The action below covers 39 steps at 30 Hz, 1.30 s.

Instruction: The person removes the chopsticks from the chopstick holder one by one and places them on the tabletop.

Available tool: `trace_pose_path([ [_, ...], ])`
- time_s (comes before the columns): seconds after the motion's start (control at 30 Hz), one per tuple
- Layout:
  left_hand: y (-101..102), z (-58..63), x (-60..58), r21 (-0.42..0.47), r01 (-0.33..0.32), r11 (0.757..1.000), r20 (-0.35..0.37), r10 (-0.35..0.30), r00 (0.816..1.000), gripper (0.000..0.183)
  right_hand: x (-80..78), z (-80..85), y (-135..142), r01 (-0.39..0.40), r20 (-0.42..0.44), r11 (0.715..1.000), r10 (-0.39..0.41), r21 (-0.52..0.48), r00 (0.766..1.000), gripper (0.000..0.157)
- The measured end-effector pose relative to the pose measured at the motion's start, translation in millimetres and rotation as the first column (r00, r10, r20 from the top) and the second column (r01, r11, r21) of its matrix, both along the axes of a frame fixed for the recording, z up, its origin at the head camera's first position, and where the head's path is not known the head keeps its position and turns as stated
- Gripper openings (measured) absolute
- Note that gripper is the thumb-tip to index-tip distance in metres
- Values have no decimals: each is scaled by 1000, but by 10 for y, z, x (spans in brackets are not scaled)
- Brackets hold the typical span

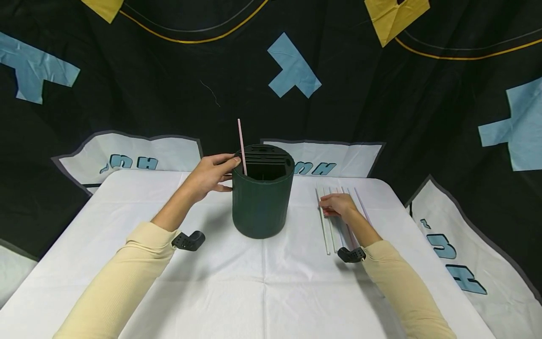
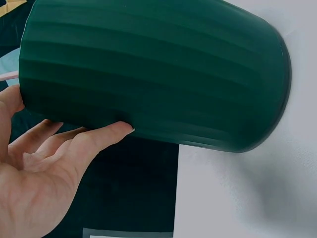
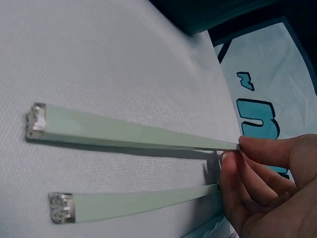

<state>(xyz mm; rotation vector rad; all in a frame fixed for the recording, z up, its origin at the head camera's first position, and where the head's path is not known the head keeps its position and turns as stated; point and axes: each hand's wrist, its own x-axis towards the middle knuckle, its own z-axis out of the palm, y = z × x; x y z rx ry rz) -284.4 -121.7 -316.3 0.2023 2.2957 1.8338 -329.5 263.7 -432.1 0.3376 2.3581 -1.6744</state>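
Observation:
A dark green ribbed utensil holder [image 1: 261, 207] stands upright, with a slotted top and one pink chopstick [image 1: 242, 146] leaning in its opening. My left hand [image 1: 211, 173] rests against the holder's left side, thumb near the rim and fairly straight fingers touching the wall [image 2: 163, 79]. To the right, several pastel chopsticks lie side by side on the white cloth, under and around my right hand [image 1: 338, 205]. In the right wrist view, thumb and fingertips pinch a pale green chopstick [image 3: 124, 133] with a silver end. Another pale green chopstick [image 3: 133, 202] lies beside it.
The white-clothed table [image 1: 237, 292] reaches back to a black curtain [image 1: 169, 89] with blue and yellow shapes. A purple chopstick [image 1: 362, 205] lies at the right of the row. Dark wrist devices [image 1: 188, 241] sit at both sleeve cuffs.

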Motion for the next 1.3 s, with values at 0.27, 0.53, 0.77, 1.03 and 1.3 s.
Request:
trace_pose_path([
  [0.27, -7, -8, 2, 6, 1, 1000, 3, -1, 1000, 59, -14, -27, 3, 9, -25, 999, -8, 41, 1000, 39],
  [0.53, -5, -8, 3, 12, 1, 1000, 5, -1, 1000, 58, 29, 64, 3, 80, -136, 980, -56, 181, 989, 32],
  [0.77, -12, 13, 4, 1, 2, 1000, -10, -2, 1000, 58, 102, 570, -164, 41, -216, 993, -17, 110, 976, 34],
  [1.03, -13, -11, 15, 4, 2, 1000, 5, -2, 1000, 58, 257, 1365, -634, -57, -344, 998, 52, -3, 937, 29],
  [1.3, -26, -20, -16, 13, 17, 1000, -11, -16, 1000, 61, 380, 1784, -1222, -220, -383, 975, 207, 9, 900, 24],
])
